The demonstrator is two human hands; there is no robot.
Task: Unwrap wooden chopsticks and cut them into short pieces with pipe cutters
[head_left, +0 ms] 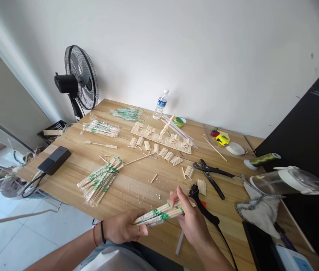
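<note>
A bundle of chopsticks in green-printed clear wrappers [161, 215] is held between both hands above the table's front edge. My left hand [124, 227] is closed round the wrapped end. At the other end, where bare wooden tips show, my right hand [189, 218] grips with thumb and fingers. Another pile of wrapped chopsticks [103, 178] lies fanned out to the left. Further back stands a long slatted wooden model [159, 139], made of stick pieces, with a twisted upright piece [167, 127] on it. Small stick panels [163, 152] lie in front of it.
Black pliers [210, 177] and a black corded tool [204, 210] lie right of my hands. A water bottle [161, 104] stands near the wall. At left are a fan [81, 77] and a black power bank [54, 160]. A clear jug [286, 180] lies at right, beside a cloth [259, 210].
</note>
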